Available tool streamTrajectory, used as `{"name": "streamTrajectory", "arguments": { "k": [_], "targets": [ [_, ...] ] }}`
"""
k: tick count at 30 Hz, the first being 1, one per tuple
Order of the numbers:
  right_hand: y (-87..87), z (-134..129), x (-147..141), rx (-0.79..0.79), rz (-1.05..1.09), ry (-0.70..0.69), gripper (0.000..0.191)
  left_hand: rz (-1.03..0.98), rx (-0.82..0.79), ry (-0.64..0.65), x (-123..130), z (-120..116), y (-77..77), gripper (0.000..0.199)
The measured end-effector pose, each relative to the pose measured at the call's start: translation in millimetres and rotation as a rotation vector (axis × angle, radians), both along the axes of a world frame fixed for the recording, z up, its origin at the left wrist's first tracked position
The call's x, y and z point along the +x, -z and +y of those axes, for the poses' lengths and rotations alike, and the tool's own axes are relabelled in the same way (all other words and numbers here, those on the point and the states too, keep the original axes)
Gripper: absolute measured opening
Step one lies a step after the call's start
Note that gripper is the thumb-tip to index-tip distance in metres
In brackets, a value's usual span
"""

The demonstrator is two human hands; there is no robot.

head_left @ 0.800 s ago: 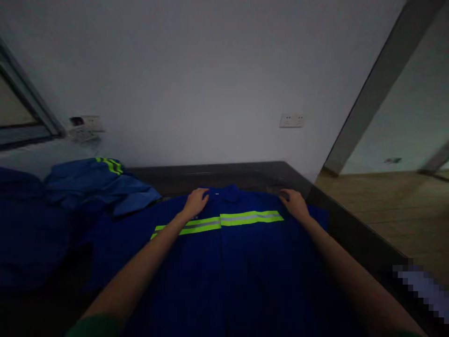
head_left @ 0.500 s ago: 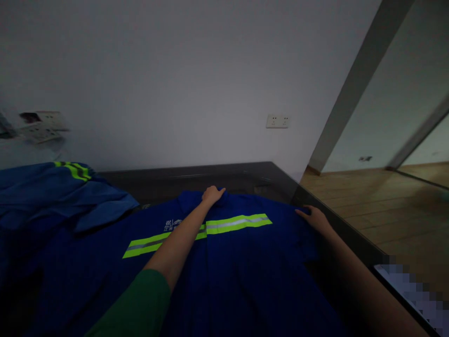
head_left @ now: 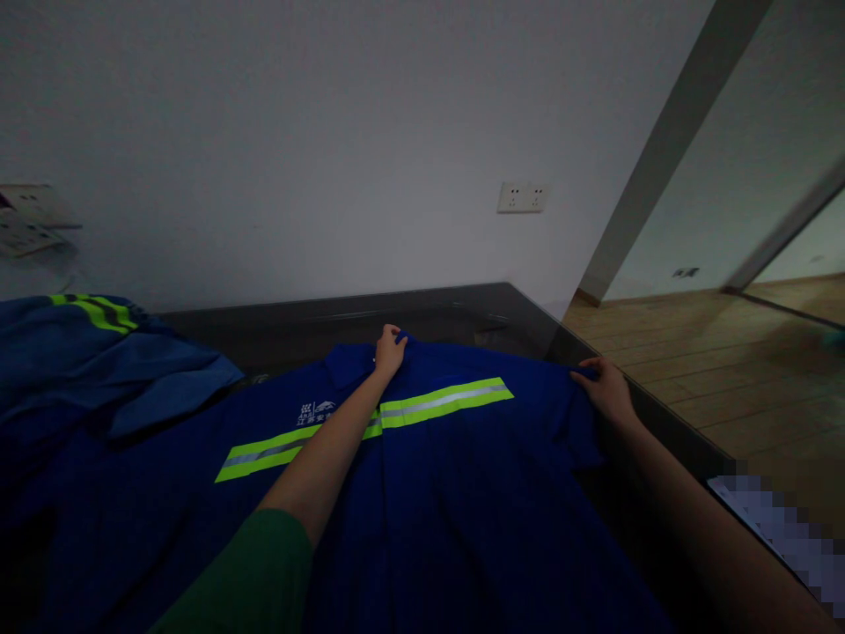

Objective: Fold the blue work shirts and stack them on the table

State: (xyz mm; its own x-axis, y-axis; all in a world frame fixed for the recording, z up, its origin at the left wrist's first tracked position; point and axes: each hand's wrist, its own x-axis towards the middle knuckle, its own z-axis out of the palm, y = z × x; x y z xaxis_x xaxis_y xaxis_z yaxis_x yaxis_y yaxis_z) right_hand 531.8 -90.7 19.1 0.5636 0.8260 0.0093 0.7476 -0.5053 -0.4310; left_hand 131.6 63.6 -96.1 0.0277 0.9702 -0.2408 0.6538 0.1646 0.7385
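Shirt (head_left: 455, 493): blue, spread on the dark surface (head_left: 290, 326), its top edge running between the two hands.
Left hand (head_left: 391, 348): drawn narrow, holding the shirt at its collar (head_left: 351, 364).
Right hand (head_left: 606, 387): pinching the top edge of a sleeve (head_left: 584, 431).
Stripe (head_left: 455, 401): partly covered by the left forearm (head_left: 335, 445) — so is the white lettering (head_left: 313, 414).
Lower shirt: dim, cut off by the bottom edge.
Blue clothes (head_left: 99, 365): cropped at left — folds hard to separate.

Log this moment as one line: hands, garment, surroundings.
Left hand: pinching blue fabric shirt at collar; Right hand: pinching its sleeve; Shirt: spread out, yellow-green chest band; Beside: crumpled blue cloth garment; Surface: dark glossy table
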Motion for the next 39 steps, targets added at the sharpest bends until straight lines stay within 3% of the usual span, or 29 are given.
{"name": "streamTrajectory", "arguments": {
  "k": [3, 6, 9, 13, 16, 18, 21, 25, 28, 32, 35, 39],
  "targets": [
    [-4.0, -6, 2, -0.045, -0.093, -0.081, 0.032, 0.046, 0.042, 0.046, 1, -3, -11.4, 0.037],
    [-18.9, -21, 8, -0.058, -0.134, -0.085, 0.037, 0.201, 0.181, 0.147, 4, -11, -32.0, 0.040],
    [-38.5, -38, 2, -0.170, 0.105, -0.037, 0.035, 0.223, 0.300, 0.350, 14, -33, -62.9, 0.035],
    [-58.6, -55, -28, -0.349, 0.580, -0.019, 0.048, 0.042, 0.230, 0.781, 30, -105, -116.0, 0.031],
    [-69.1, -61, -51, -0.368, 0.736, -0.077, 0.070, -0.121, 0.194, 1.106, 28, -172, -151.3, 0.050],
    [-75.6, -62, -57, -0.356, 0.811, -0.113, 0.082, -0.170, 0.183, 1.233, 20, -206, -165.4, 0.060],
    [-85.8, -56, -57, -0.266, 0.805, -0.112, 0.083, -0.144, 0.161, 1.276, 5, -231, -171.6, 0.062],
    [-101.4, -39, -57, 0.017, 0.692, -0.097, 0.071, -0.116, 0.178, 1.238, -7, -237, -168.5, 0.060],
    [-107.1, -40, -59, 0.195, 0.734, -0.134, 0.073, -0.121, 0.198, 1.219, -10, -238, -168.4, 0.060],
    [-94.9, -74, -57, 0.073, 0.909, -0.012, 0.071, -0.122, 0.194, 1.216, -11, -239, -170.0, 0.060],
    [-82.4, -102, -53, -0.049, 0.985, 0.175, 0.043, -0.114, 0.182, 1.199, -12, -240, -171.6, 0.060],
    [-79.1, -110, -59, -0.163, 1.097, 0.136, 0.025, -0.081, 0.181, 1.179, -13, -242, -175.6, 0.061]
  ]
}}
